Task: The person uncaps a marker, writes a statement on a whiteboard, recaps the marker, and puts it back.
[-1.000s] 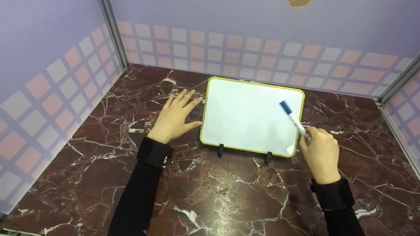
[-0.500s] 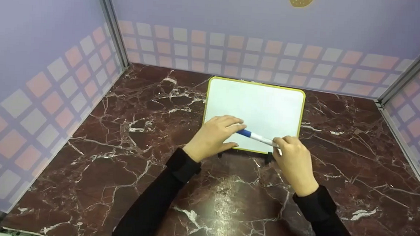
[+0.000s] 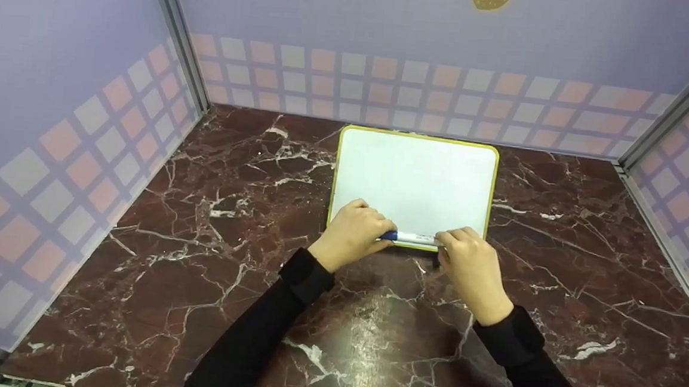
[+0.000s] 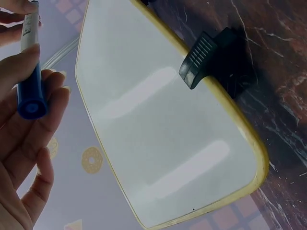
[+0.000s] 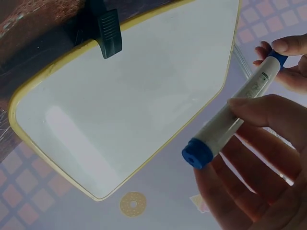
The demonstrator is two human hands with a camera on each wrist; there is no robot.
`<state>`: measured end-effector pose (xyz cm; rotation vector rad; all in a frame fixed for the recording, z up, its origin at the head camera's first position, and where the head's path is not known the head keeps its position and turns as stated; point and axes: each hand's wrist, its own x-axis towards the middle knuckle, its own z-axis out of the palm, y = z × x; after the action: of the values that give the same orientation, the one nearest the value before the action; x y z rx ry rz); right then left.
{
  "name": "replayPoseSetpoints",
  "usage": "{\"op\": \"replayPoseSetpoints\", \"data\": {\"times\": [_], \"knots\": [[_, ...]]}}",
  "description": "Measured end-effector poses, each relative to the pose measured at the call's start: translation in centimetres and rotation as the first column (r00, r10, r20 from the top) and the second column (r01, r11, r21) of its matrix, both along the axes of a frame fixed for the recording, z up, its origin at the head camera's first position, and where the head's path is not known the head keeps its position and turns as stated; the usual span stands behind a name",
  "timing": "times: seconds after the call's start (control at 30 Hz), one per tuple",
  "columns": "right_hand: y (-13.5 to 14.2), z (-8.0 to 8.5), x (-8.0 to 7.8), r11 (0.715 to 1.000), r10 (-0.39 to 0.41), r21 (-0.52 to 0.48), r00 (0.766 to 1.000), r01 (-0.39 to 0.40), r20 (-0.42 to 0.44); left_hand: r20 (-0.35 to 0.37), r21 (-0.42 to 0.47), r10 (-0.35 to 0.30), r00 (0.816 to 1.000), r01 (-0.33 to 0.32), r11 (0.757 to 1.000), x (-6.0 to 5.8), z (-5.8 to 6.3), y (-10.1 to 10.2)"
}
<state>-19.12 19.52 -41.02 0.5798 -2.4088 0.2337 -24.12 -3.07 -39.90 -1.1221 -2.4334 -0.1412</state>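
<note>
Here was the marker, near level, up in front of the lower edge of the whiteboard! The left hand pinched its blue cap, thumb and fingers parted only by its thickness; the right hand gripped the white barrel, thumb over, fingers curled beneath. One grip per end likely steadied it. Behind, black clips hooked the whiteboard's lower rim, presumably propping it towards the back edge of the bench.
</note>
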Motion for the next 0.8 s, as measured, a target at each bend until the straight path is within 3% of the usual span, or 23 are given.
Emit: {"op": "replayPoseSetpoints", "data": {"times": [0.47, 0.8], "knots": [[0.1, -0.7, -0.8, 0.998, 0.055, 0.017, 0.995, -0.053, -0.087, 0.109, 0.005, -0.023, 0.994, 0.022, 1.0, -0.3, 0.1, -0.2], [0.2, -0.6, -1.3, 0.995, 0.096, 0.05, 0.976, -0.087, -0.197, 0.239, 0.063, -0.064, 0.969, 0.051, 0.997, -0.5, 0.3, -0.7]]}}
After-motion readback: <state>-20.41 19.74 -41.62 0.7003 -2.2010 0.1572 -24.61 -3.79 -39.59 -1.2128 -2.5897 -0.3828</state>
